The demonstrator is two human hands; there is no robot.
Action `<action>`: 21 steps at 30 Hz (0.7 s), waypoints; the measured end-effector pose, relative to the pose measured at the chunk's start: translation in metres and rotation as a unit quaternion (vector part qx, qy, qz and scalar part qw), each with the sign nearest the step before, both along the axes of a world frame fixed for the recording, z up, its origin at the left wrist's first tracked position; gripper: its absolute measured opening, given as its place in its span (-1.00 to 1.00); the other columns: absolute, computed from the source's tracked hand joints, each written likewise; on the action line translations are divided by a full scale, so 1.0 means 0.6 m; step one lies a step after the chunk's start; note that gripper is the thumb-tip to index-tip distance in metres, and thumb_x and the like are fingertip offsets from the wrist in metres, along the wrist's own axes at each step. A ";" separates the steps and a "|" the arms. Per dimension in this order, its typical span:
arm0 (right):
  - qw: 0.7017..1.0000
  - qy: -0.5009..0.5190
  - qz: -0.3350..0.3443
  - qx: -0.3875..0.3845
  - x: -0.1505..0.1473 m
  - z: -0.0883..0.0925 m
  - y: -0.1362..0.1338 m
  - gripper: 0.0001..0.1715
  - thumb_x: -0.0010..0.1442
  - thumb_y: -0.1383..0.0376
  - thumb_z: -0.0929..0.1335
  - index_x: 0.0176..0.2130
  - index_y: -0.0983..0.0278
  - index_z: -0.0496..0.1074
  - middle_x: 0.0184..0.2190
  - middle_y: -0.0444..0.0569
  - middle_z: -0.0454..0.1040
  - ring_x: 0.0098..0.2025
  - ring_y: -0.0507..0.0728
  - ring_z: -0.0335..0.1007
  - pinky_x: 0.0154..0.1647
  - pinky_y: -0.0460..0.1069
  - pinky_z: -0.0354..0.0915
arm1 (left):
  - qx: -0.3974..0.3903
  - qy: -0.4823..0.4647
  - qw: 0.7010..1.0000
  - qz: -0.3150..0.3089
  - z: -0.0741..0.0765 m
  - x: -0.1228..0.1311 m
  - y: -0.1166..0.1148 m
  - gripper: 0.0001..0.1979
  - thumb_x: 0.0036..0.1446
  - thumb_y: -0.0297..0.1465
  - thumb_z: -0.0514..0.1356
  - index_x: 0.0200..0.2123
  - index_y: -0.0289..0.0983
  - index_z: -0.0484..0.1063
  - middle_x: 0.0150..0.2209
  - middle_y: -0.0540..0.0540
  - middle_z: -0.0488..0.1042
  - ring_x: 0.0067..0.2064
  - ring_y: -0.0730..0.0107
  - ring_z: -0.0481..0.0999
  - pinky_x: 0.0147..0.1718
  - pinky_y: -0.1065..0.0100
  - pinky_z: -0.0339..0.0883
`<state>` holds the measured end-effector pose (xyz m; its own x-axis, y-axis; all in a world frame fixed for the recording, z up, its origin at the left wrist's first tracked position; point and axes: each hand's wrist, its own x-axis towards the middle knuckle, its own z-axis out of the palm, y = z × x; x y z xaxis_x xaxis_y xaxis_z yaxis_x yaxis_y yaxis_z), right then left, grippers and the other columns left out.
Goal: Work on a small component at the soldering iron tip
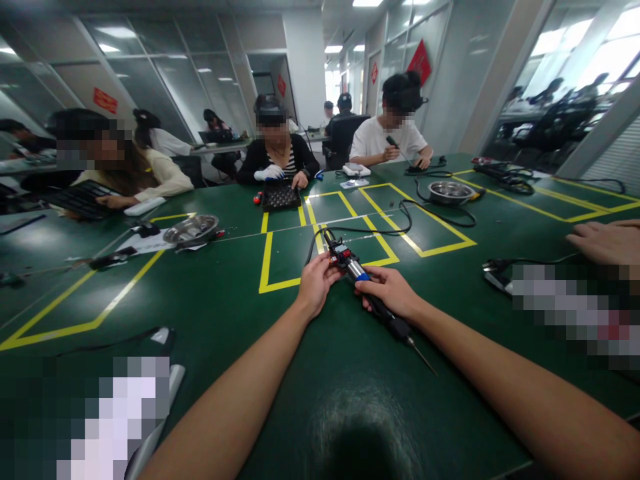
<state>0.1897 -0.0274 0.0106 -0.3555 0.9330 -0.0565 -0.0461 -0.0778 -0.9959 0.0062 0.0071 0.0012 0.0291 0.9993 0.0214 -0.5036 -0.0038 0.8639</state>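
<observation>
Both sets of fingers are closed on one electric screwdriver (356, 270): the left hand (314, 283) pinches its red cable end, the right hand (391, 297) wraps its dark barrel. It slants low over the green table (225, 307), tip toward the person, black cable (380, 233) trailing across yellow tape (265, 263).

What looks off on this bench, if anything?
Nothing spilled or broken shows. Only oddity: the electric screwdriver is held nearly flat over the table, its bit pointing back toward the wearer, on no workpiece. The left hand pinches its cable end, the right hand wraps the grip. Its cable loops across the yellow tape.
</observation>
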 end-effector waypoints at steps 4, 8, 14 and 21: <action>1.000 -0.003 0.003 0.011 0.000 -0.002 0.001 -0.51 0.13 0.25 0.46 0.04 0.31 0.42 -0.40 -0.10 0.55 -0.57 0.01 0.44 -0.56 -0.09 0.42 | 0.001 0.007 1.000 -0.009 0.003 0.001 -0.002 -0.74 0.16 -0.46 0.19 -0.05 -0.35 0.42 -0.16 -0.20 0.61 -0.18 0.31 0.63 -0.04 0.18 0.49; 1.000 0.001 -0.002 -0.002 0.000 -0.003 0.001 -0.51 0.12 0.25 0.47 0.04 0.29 0.41 -0.38 -0.10 0.55 -0.57 0.00 0.44 -0.56 -0.09 0.42 | 0.000 0.011 1.000 -0.007 0.003 0.001 -0.002 -0.74 0.16 -0.43 0.22 -0.07 -0.35 0.43 -0.13 -0.21 0.60 -0.17 0.31 0.63 -0.03 0.17 0.49; 1.000 -0.003 -0.002 -0.002 0.000 0.000 -0.001 -0.51 0.11 0.25 0.47 0.03 0.29 0.42 -0.39 -0.10 0.55 -0.57 0.01 0.43 -0.57 -0.09 0.42 | -0.001 0.012 1.000 -0.003 0.000 -0.001 0.000 -0.75 0.19 -0.43 0.22 -0.06 -0.33 0.43 -0.12 -0.21 0.60 -0.18 0.31 0.64 -0.05 0.17 0.50; 1.000 -0.003 0.000 0.004 0.000 -0.002 0.001 -0.46 0.12 0.25 0.47 0.08 0.30 0.41 -0.39 -0.09 0.55 -0.57 0.01 0.45 -0.57 -0.09 0.42 | 0.005 0.011 1.000 0.000 -0.007 0.000 0.003 -0.77 0.27 -0.39 0.18 -0.03 -0.34 0.41 -0.10 -0.25 0.61 -0.14 0.29 0.65 -0.03 0.16 0.51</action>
